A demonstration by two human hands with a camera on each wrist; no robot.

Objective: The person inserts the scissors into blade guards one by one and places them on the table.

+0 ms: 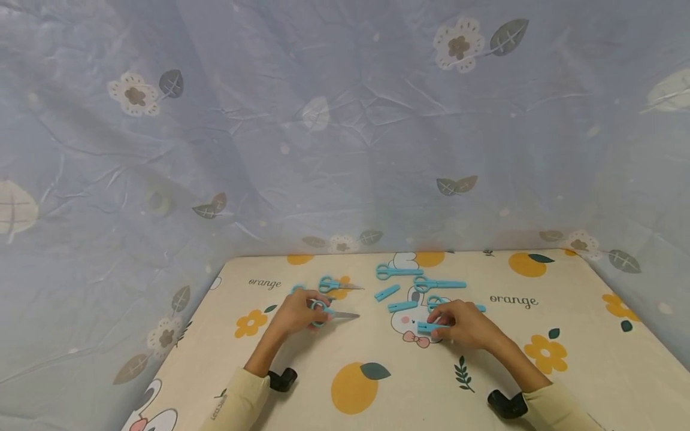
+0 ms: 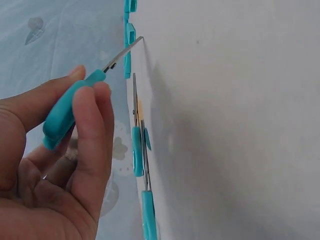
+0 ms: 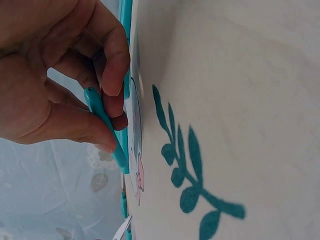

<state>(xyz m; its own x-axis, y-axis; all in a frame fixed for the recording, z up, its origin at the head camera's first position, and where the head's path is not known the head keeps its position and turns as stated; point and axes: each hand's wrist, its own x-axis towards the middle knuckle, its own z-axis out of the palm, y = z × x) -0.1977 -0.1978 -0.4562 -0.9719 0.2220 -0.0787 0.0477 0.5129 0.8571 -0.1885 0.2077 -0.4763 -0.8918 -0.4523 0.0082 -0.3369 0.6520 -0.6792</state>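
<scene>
My left hand (image 1: 298, 312) grips a pair of scissors (image 1: 345, 315) by the turquoise handle, bare blades pointing right. In the left wrist view, thumb and fingers pinch that handle (image 2: 65, 107), with the blade tip angled up and away. My right hand (image 1: 468, 326) pinches a turquoise scissors cover (image 1: 427, 327) between thumb and fingers. The right wrist view shows the cover (image 3: 106, 125) tilted, its lower end close to the tabletop. Another bare pair of scissors (image 1: 339, 286) lies just beyond my left hand, and a further turquoise handle (image 1: 297, 288) is mostly hidden behind it.
Two loose covers (image 1: 387, 293) lie between my hands. Covered scissors (image 1: 399, 272) rest at the back, with another covered pair (image 1: 439, 284) nearby and a third (image 1: 433, 302) partly behind my right hand. A patterned cloth (image 1: 420, 389) covers the table; a floral curtain (image 1: 345, 197) hangs behind.
</scene>
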